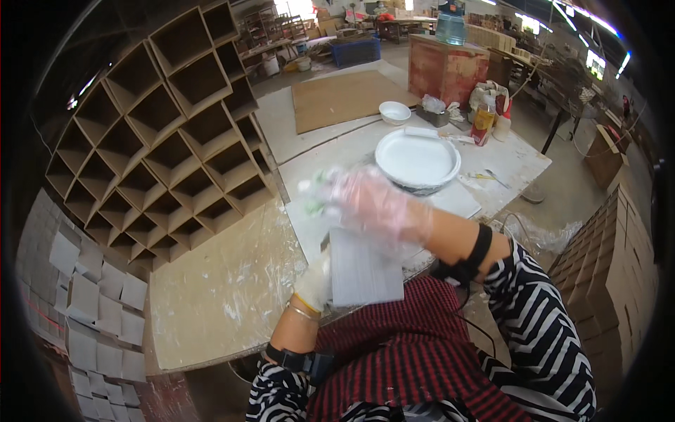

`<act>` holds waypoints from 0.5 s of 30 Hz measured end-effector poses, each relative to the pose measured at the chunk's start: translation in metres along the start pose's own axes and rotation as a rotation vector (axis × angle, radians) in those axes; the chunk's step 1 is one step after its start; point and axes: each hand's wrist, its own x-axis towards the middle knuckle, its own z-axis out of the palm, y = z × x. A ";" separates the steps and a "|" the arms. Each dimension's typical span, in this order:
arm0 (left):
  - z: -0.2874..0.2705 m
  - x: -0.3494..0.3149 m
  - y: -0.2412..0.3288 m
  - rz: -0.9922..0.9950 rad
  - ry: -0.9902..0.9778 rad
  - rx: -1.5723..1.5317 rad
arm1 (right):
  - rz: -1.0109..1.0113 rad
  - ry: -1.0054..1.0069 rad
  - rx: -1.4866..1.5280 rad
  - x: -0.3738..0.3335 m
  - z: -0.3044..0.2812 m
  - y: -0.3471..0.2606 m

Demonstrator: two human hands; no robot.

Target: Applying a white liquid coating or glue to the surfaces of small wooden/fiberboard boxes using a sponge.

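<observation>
While the left hand [314,281] grips a pale grey panel [363,267], the right hand [369,204] (blurred) clutches something green.

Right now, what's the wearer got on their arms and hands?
The left hand wears a whitish glove, with thin gold bangles and a black wrist strap behind it. The right hand wears a clear plastic glove, with a black band and trailing cable. Both sleeves are black-and-white striped.
</observation>
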 end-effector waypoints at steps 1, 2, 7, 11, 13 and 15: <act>-0.003 0.000 0.012 0.013 0.056 0.088 | 0.013 0.006 -0.017 -0.004 -0.007 0.005; 0.003 -0.006 -0.001 0.017 0.057 0.087 | 0.175 0.065 0.032 -0.005 -0.013 0.005; 0.019 -0.037 -0.056 -0.279 0.342 -0.640 | 0.361 0.159 0.173 -0.014 -0.042 -0.022; -0.007 -0.025 -0.023 -0.205 0.313 -0.274 | 0.842 0.269 0.374 -0.032 -0.054 -0.041; -0.013 -0.017 0.001 -0.301 0.657 -1.538 | 1.070 0.283 0.564 -0.046 -0.046 -0.038; -0.002 -0.009 0.011 -0.176 0.660 -1.575 | 0.726 0.439 0.615 -0.080 -0.004 -0.009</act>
